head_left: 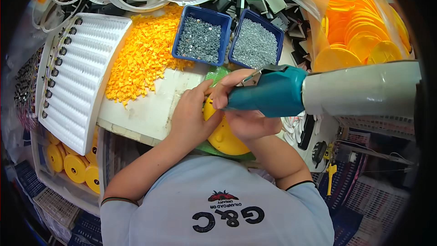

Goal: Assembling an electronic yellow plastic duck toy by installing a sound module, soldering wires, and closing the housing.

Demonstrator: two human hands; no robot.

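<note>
A yellow round plastic piece (225, 139) lies on a green mat (207, 147) at the work surface's front edge. My left hand (189, 111) is closed against the piece's left side, thumb pressed on it. My right hand (252, 125) is wrapped round a teal electric screwdriver (268, 93), which lies across the view above the piece. Its long pale body (359, 90) reaches to the right. The fingers and the driver hide the tool's tip and the far part of the yellow piece.
Beyond my hands stand two blue bins of small screws (221, 57) (234, 59). Small yellow parts (141, 59) are heaped beside a white ridged tray (86, 77). Yellow discs (371, 32) fill a bag at far right; yellow wheels (75, 167) fill a crate at left.
</note>
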